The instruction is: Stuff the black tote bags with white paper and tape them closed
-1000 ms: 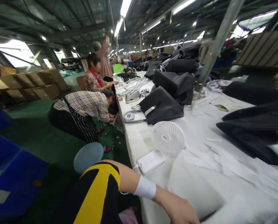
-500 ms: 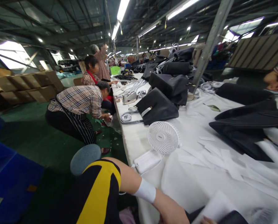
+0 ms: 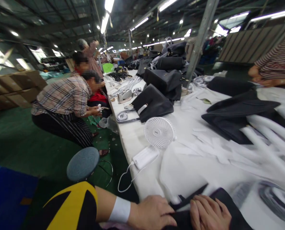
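A black bag (image 3: pixel 236 209) of smooth leather-like material lies at the near edge of the table, partly cut off by the bottom of the view. My left hand (image 3: pixel 154 212), with a white band around the wrist, pinches its left part between thumb and fingers. Bent over its upper edge are the fingers of my right hand (image 3: pixel 210 212), close to the left one. A pale gap shows between the bag's edges by my fingertips. Just beyond it lies a crumpled white sheet (image 3: pixel 178 172). Right of the bag is a coiled grey-and-white strap (image 3: pixel 276 201), blurred.
A white fan (image 3: pixel 159 132) and a white power bank (image 3: pixel 146 157) with a cable stand near the left edge. Black bags (image 3: pixel 154 103) and paper strips (image 3: pixel 211 148) cover the table (image 3: pixel 130 137). A stool (image 3: pixel 83 164) and a bending person (image 3: pixel 61 92) are left; another person (image 3: pixel 273 64) right.
The view has turned right and down. Both my hands have come fully into sight on the black bag; the white piece beside my right hand no longer shows there.
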Action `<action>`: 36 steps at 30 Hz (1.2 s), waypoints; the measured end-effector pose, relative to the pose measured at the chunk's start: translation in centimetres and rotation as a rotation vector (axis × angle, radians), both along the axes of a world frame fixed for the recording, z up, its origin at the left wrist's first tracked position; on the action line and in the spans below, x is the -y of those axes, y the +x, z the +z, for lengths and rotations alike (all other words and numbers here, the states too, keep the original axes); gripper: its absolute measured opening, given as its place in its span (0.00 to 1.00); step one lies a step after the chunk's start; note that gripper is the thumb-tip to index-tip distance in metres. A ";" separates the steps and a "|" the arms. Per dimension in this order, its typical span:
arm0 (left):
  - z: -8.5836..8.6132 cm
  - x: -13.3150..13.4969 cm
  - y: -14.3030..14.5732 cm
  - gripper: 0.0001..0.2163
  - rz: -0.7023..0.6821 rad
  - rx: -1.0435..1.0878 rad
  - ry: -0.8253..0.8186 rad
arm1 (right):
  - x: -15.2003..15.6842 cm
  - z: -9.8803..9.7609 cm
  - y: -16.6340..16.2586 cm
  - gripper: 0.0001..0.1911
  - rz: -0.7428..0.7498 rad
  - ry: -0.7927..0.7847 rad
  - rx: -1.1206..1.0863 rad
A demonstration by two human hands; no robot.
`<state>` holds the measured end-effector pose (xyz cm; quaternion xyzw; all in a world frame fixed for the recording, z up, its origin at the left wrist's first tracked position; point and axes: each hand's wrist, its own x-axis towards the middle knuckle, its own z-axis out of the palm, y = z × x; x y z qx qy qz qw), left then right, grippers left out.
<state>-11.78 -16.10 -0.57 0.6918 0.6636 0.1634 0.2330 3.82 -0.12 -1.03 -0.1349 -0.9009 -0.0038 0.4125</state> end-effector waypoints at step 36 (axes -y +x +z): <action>3.1 -9.7 1.2 0.16 0.032 0.096 0.051 | 1.7 -1.9 0.1 0.16 -0.223 -0.476 -0.095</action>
